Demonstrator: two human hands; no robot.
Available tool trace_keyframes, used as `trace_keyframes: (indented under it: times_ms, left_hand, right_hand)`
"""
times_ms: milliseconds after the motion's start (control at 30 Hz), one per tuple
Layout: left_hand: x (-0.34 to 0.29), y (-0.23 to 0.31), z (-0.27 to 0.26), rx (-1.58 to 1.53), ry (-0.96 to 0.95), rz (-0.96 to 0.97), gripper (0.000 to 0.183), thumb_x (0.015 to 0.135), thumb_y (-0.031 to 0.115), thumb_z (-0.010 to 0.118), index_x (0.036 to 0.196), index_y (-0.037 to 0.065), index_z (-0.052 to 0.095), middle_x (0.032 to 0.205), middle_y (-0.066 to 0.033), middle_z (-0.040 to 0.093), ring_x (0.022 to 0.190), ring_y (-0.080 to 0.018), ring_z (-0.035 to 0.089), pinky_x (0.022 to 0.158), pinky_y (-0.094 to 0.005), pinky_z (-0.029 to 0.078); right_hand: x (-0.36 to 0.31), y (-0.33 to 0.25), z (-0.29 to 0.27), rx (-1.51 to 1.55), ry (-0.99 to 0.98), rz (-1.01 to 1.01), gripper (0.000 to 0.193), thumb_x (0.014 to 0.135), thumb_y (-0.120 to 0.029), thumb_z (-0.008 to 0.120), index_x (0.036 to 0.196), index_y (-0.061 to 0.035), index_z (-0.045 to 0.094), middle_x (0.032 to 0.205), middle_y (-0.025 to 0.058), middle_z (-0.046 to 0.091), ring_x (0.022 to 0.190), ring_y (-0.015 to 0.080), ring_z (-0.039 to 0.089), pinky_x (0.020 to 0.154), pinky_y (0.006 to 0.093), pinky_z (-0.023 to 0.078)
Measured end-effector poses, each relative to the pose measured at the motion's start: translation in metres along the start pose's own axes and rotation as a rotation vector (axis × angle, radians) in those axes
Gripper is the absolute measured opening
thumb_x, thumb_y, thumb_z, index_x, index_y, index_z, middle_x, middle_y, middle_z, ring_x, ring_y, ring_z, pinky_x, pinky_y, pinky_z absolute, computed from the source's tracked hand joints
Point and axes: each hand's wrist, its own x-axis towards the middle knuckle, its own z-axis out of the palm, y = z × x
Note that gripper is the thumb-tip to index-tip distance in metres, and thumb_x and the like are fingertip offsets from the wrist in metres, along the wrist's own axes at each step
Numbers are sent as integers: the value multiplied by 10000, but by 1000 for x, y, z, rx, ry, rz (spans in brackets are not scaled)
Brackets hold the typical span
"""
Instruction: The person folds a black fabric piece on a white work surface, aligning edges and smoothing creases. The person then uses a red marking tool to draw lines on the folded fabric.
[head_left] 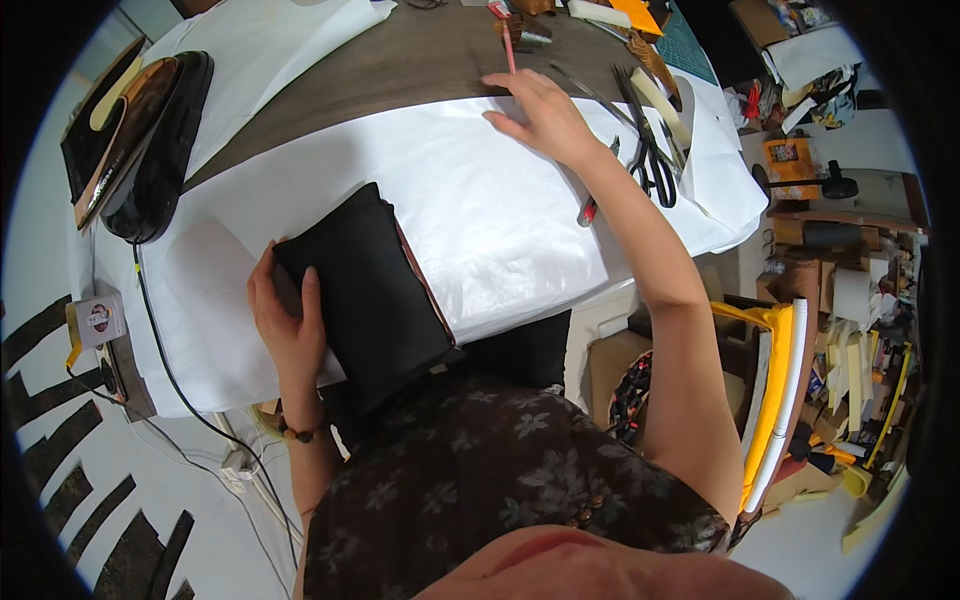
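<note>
A black folded fabric piece [370,290] with a thin brown layer along its right edge lies at the near side of the white-covered table, partly against my body. My left hand [290,310] grips its left edge, thumb on top and fingers curled along the side. Farther off, my right hand [545,115] reaches over the back edge of the white sheet, thumb and fingers apart. A slim pink pen-like stick [508,45] meets its fingers; whether they touch it I cannot tell. Black-handled scissors [655,165] lie right of that hand.
An iron [130,140] stands at the far left, its black cord [165,340] trailing over the table's left side. Beneath my right forearm is a small red-and-grey tool [588,212]. White sheeting [480,230] covers the near table; a yellow-and-white chair frame [775,400] stands at right.
</note>
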Motion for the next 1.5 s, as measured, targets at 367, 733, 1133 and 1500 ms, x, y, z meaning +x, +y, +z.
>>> trace_keyframes:
  times_ms: [367,733,1133,1500]
  left_hand:
    - [-1,1,1,25,5,4,481,977,187,685,1397,-7,556,1326,-210,613,1267,-374,575,1092,-436,434]
    - [3,0,2,7,-8,34,501,980,199,686,1411,-14,546,1311,-220,612,1254,-375,581,1086,-436,439]
    - [-2,-4,5,17,15,41,507,984,228,690,1416,2,551,1317,-213,611,1244,-378,581,1070,-441,445]
    - [-2,-10,2,11,18,25,506,960,177,694,1414,3,552,1336,-205,606,1234,-363,592,1074,-426,446]
  right_hand:
    - [20,26,-12,30,57,225,292,835,-172,826,1020,-34,647,977,133,733,878,321,718,782,407,575]
    - [53,76,5,-167,193,-23,115,883,-101,727,961,-82,645,899,109,716,849,350,700,742,445,564]
    - [-72,-30,-9,-61,-257,253,576,1066,-392,547,1534,-77,426,1654,152,358,1552,335,291,1256,526,238]
    - [-20,36,1,97,321,577,326,893,-135,737,1183,-16,650,1108,172,751,996,333,737,900,421,575]
